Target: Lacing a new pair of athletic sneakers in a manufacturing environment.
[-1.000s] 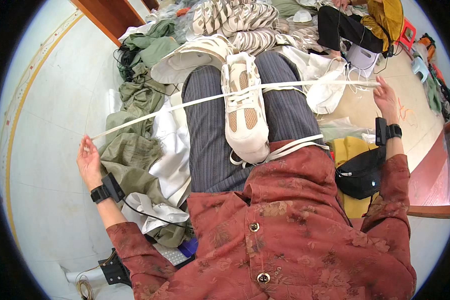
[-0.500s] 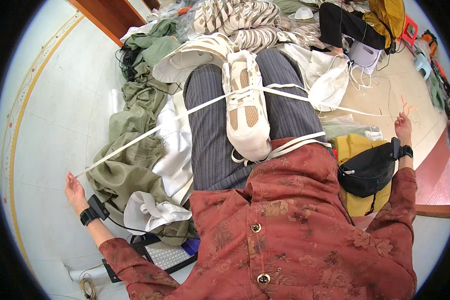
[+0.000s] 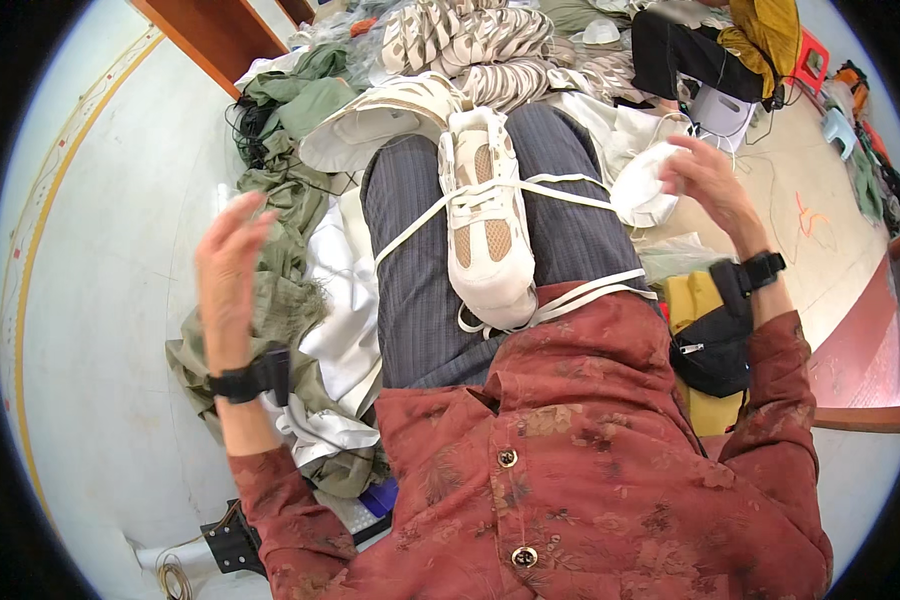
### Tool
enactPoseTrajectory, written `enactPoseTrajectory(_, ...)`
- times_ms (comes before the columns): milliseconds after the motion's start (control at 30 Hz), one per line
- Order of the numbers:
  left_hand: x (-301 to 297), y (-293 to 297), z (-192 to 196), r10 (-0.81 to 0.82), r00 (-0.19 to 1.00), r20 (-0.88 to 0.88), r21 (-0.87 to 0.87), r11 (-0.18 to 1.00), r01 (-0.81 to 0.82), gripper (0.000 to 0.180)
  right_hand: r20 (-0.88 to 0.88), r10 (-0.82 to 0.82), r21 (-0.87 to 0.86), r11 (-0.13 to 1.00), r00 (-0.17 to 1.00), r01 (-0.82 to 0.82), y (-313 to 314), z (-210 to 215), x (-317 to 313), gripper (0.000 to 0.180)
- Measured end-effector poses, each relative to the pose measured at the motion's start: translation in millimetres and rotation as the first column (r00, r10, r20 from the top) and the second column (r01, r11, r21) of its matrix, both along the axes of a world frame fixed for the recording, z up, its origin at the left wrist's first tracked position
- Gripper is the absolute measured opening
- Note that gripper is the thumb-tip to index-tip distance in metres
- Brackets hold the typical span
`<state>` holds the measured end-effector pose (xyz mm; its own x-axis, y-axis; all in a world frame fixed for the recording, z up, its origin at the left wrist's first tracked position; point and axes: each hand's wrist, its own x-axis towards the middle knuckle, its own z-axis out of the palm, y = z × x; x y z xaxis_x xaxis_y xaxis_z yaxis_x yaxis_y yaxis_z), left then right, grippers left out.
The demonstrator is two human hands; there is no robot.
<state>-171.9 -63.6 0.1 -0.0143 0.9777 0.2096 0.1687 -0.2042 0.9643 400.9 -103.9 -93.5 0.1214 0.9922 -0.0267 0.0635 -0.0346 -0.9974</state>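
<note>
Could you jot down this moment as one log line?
left hand: raised, open, holding nothing | right hand: raised by white shoe part | shoe: on lap, white strap across it

Bright, even daylight, soft shadows, strong fisheye bending and dark vignette at the rim, slight motion blur

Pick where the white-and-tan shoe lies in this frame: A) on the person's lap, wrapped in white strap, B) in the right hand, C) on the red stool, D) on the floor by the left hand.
A: the shoe lies along the lap between the thighs, with the white strap crossing over it; the left hand and right hand are both raised clear of it.
</note>
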Motion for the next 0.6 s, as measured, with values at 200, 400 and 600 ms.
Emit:
enactPoseTrajectory(200,126,-2,-12,-0.428,0.887,-0.176,-0.125,0.903,0.411,0.025,0.083,0.406,0.049,0.911,0.910,-0.410,19,58,-117,0.019)
enactPoseTrajectory(400,129,6,-37,-0.409,0.904,-0.123,-0.126,0.910,0.394,0.025,0.023,0.443,-0.013,0.896,0.896,-0.443,30,42,-141,0.019)
enactPoseTrajectory(600,129,-5,-39,-0.295,0.952,-0.084,-0.177,0.944,0.277,0.039,0.022,0.472,-0.010,0.882,0.881,-0.472,32,35,-155,0.022)
